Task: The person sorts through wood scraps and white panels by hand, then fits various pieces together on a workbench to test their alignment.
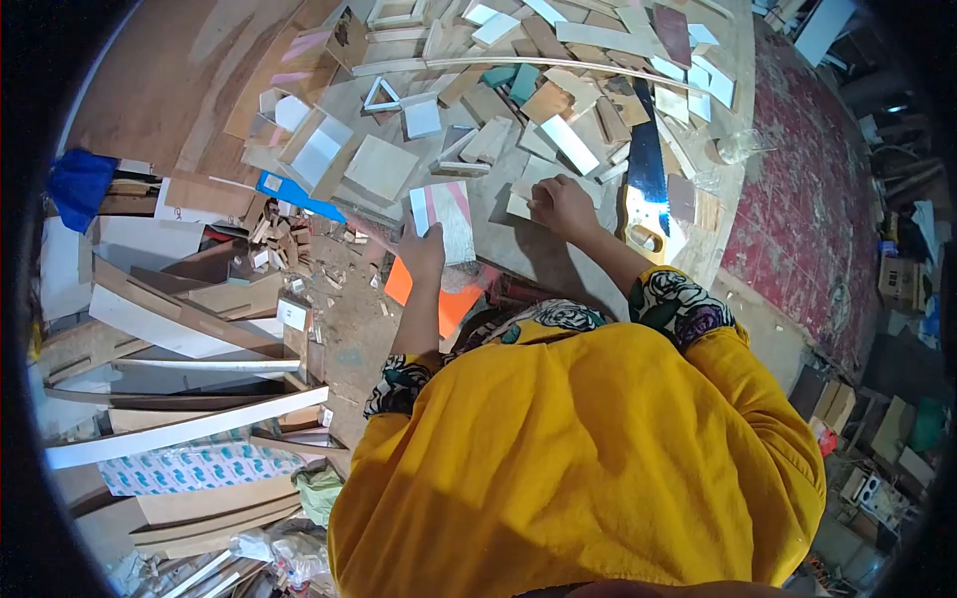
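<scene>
My left hand (423, 251) grips the lower left edge of a small flat board (454, 221) with white and pink stripes, near the table's front edge. To its right, my right hand (564, 206) has its fingers bent together at a pale wooden piece (522, 202) on the table; whether it grips this piece is hard to tell. A handsaw (647, 169) with a dark blade and pale handle lies right of my right hand. A square pale board (381, 167) rests up and left of the striped one.
Wood offcuts, a white triangular frame (381, 96) and a long thin strip (518, 62) cover the wooden table (588, 271). A clear jar (738, 148) stands at its right. Stacked boards (189, 419) fill the lower left, beside a blue tool (299, 195).
</scene>
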